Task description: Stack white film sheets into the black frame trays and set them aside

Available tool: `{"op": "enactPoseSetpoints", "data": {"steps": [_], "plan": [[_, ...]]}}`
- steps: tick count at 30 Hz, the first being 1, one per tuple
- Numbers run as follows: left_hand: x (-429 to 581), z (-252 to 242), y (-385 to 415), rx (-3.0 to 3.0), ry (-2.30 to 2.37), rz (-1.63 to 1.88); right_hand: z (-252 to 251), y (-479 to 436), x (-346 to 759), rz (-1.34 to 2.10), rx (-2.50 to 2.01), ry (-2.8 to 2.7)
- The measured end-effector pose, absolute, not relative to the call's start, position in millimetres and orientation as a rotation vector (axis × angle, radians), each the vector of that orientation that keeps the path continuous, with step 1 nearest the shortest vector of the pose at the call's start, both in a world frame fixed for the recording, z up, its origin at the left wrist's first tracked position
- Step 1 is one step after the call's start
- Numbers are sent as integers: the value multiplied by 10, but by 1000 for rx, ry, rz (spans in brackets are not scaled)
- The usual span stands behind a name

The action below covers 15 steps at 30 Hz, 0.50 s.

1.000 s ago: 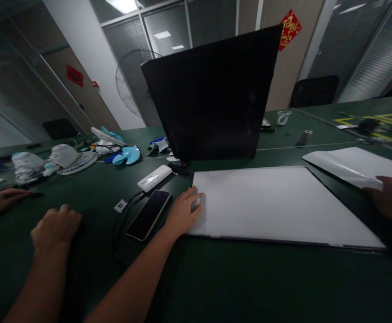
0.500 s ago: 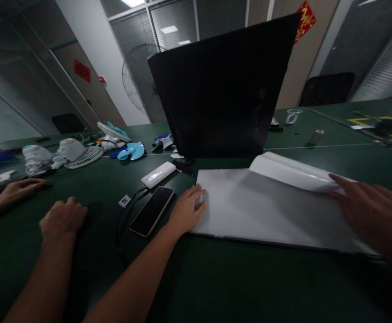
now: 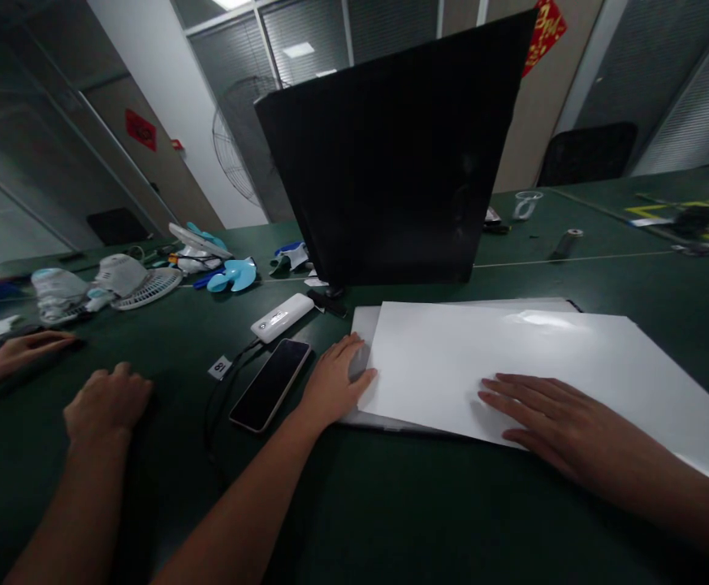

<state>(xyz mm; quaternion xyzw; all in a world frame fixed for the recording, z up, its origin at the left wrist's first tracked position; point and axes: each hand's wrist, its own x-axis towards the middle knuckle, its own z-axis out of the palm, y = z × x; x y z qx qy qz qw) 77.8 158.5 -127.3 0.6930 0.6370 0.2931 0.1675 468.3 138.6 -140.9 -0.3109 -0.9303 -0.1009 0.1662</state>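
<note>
While the large white glossy sheet [image 3: 573, 357] lies spread over the thin white rectangular board [image 3: 363, 323] on the dark green worktop [image 3: 391, 504], it is pressed down by the right hand [image 3: 542, 410]. That hand is laid palm down with the fingers stretched flat, and nothing is gripped. The left hand [image 3: 333, 386] is rested at the board's left end — fingers loosely bent on the bare strip of board, thumb against the sheet's left edge, nothing clasped.

The sheet is not squared to the board. A strip of board is left showing at the left and along the far side, and the sheet's right part seems to run out past the board onto the worktop. The step in hand is judged to be the laying and smoothing of the sheet onto the board. For the edges to be matched, the sheet would have to be slid left and turned slightly under a light, flat palm while the board is pinned at its left end — with too much pressure the board could be dragged along.

Just left of the left hand a black smartphone [image 3: 270, 384] lies face up, with a white power bank [image 3: 282, 317] beyond it. A large black tilted panel [image 3: 391, 162] stands behind the board. At the far left another person's closed fist [image 3: 107, 398] and flat hand [image 3: 22, 349] are rested on the worktop, near white and blue fan parts [image 3: 140, 284].
</note>
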Motion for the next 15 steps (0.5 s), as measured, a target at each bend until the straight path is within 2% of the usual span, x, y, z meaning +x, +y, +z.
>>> {"op": "enactPoseSetpoints", "data": {"steps": [6,11,15], "plan": [[775,-1256,1586,2022,1777,711,-1326,1373,4731,-69,-839,-2793],[775,-1249,1582,2041,1769,704,-1330,1360,4792,-165,-698,-2734],[779,-1243,1580,2043,1766,713,-1307,1312,4792,-393,-585,-2659]]}}
